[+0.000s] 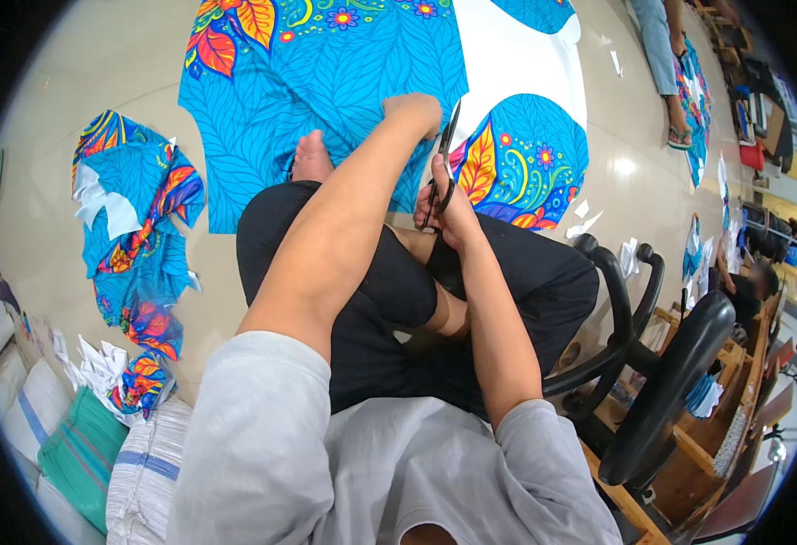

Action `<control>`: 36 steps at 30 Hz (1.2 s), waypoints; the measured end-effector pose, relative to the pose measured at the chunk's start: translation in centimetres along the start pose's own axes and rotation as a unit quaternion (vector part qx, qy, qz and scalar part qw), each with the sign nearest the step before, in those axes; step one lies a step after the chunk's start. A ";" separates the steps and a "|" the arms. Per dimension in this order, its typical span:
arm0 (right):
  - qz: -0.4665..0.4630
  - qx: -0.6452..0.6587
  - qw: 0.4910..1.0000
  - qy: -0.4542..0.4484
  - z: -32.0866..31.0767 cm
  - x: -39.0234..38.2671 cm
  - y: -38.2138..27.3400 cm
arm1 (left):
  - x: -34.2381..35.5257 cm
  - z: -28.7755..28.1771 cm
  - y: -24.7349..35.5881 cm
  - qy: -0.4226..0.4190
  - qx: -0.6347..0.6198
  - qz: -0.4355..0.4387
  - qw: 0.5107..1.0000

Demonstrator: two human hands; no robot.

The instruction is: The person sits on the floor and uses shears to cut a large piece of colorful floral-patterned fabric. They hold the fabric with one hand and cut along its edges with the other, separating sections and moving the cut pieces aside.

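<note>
My right hand (pixel 453 211) holds black-handled scissors (pixel 450 136), its fingers through the handle loops. The blades point away from me along the cut edge of a blue printed fabric (pixel 326 100) with leaf and flower patterns. My left hand (pixel 414 111) is closed on that fabric close to the blades; its fingertips are mostly hidden. White fabric (pixel 498 68) shows to the right of the blades, bordered by more blue printed pieces (pixel 539 154). My bare foot (pixel 311 158) rests by the fabric's near edge, and my crossed legs lie under my forearms.
Crumpled printed pieces (pixel 139 236) lie on the tiled floor at left, near stuffed sacks (pixel 76 445). White scraps (pixel 584 218) are scattered at right, beside a black chair armrest (pixel 666 391). Another person's leg (pixel 657 45) is at the far right.
</note>
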State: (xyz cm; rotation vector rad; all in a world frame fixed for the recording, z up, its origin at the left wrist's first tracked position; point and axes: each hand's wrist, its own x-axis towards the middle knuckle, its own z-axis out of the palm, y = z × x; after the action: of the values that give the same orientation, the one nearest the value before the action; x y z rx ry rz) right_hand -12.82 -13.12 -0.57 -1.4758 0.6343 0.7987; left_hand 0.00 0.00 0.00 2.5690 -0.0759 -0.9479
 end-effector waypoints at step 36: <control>-0.019 0.063 0.998 0.012 1.7 0.3 -0.3 | -0.2 -0.4 -0.1 -0.007 0.013 -0.024 1.000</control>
State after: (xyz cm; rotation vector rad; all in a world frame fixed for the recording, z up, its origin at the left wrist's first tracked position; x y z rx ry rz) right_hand -12.59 -11.35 -0.59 -1.3811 0.6605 0.7001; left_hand 0.13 0.29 0.37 2.5982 -0.0296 -0.9897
